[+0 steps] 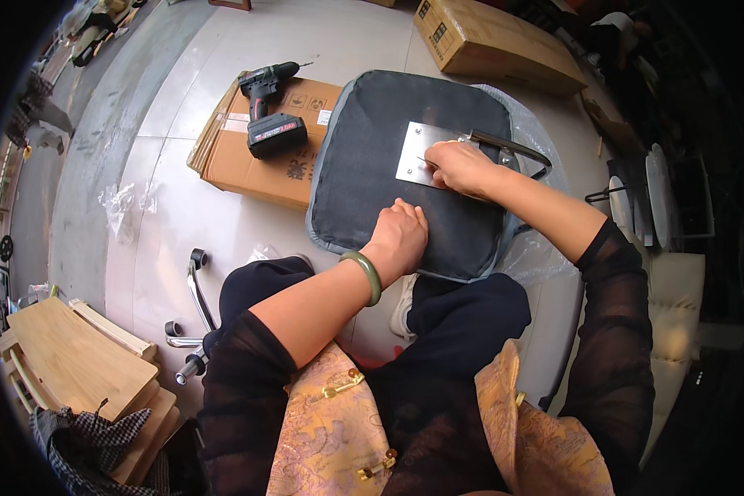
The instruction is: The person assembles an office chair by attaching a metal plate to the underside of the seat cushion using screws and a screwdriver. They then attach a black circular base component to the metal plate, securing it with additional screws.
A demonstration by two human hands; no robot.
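Dark seat cushion (372,157) upside down on floor ahead, left hand (399,237) clenched, pressing its near edge, right hand (459,168) gripping a thin tool on steel plate (417,149), drill (269,107) on carton (248,165) far left.

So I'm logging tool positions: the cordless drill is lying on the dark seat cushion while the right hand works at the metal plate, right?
Not quite. The head view shows the cordless drill lying on the flattened cardboard box left of the dark seat cushion, not on it. The right hand does work at the metal plate.
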